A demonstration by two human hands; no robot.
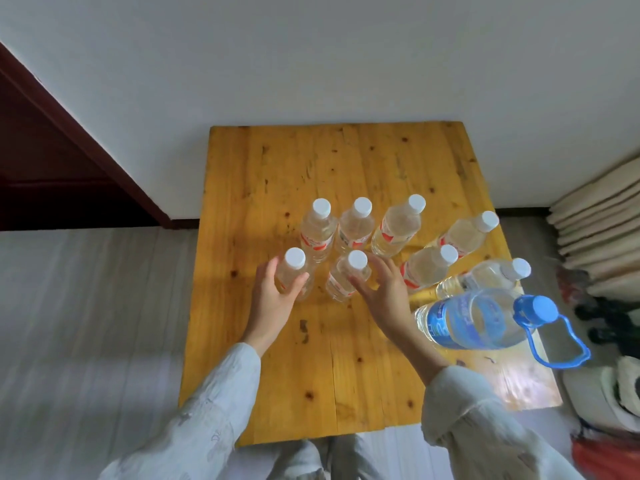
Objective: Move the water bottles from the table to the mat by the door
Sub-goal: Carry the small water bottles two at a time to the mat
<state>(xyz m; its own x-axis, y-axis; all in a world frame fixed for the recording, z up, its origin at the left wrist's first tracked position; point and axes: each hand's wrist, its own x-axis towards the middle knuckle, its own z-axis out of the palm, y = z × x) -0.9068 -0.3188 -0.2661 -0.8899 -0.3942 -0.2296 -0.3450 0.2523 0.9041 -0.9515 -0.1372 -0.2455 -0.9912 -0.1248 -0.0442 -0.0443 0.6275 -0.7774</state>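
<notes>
Several clear water bottles with white caps stand on the yellow wooden table [346, 168]. My left hand [272, 303] is wrapped around the front-left bottle [293, 271], thumb across its front. My right hand [386, 296] closes on the front-middle bottle [348, 275], thumb on its body and fingers beside its neck. Behind them stand three bottles in a row [356, 225]. More bottles stand to the right [429, 266]. A larger bottle [474, 318] with a blue label, cap and carry loop is at the table's right edge. No mat is in view.
A dark red door frame [69, 150] runs along the left, against the white wall. Grey floor [86, 306] lies left of the table. Stacked beige cushions [602, 216] and dark and red items [609, 327] crowd the floor on the right.
</notes>
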